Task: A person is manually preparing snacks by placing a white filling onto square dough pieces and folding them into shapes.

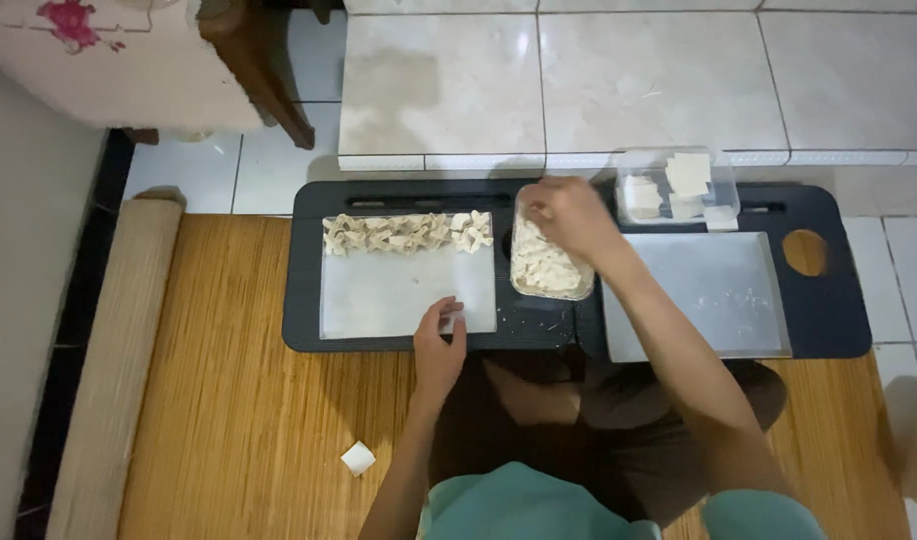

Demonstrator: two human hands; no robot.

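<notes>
A small white square (pixel 357 457) lies on the woven mat (pixel 238 420) — below and left of the left hand. A rolled mat (pixel 118 360) lies farther left (beside the wall); a cloth-draped table (pixel 128 60) stands far above.

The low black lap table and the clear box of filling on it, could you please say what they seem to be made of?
Low black lap table: likely matte moulded plastic, given its rounded corners and cut-out hole. Clear box of filling: apparently transparent plastic, since the pale filling shows through its walls.
</notes>
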